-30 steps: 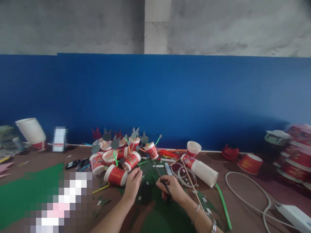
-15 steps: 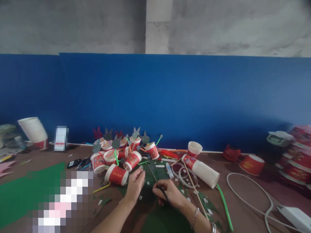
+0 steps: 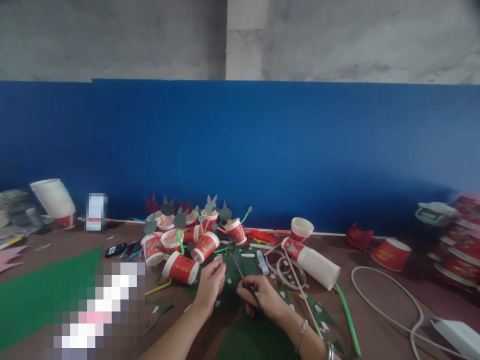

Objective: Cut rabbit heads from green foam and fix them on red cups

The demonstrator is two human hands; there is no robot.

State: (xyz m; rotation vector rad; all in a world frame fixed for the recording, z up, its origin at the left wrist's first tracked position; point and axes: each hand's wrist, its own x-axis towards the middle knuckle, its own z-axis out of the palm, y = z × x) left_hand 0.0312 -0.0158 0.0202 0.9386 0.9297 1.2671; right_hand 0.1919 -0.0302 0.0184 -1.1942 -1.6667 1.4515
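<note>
Black-handled scissors are in my right hand, with the blades pointing up and to the left. A small dark round piece shows near the blade tips. My left hand is closed, its fingertips pinched together near a small pale bit; what it holds is too small to make out. Under both hands lie dark green paper and small white scraps. Just beyond my left hand a red paper cup lies on its side.
Red cups with animal cutouts crowd the back. A stack of cups, a wooden stick and a tape roll lie right of my hands. A white cable loops farther right. Green paper covers the left.
The whole view has shifted slightly, so things appear a little higher and to the right. Both hands keep nearly the same pose, with the scissors still in my right hand.
</note>
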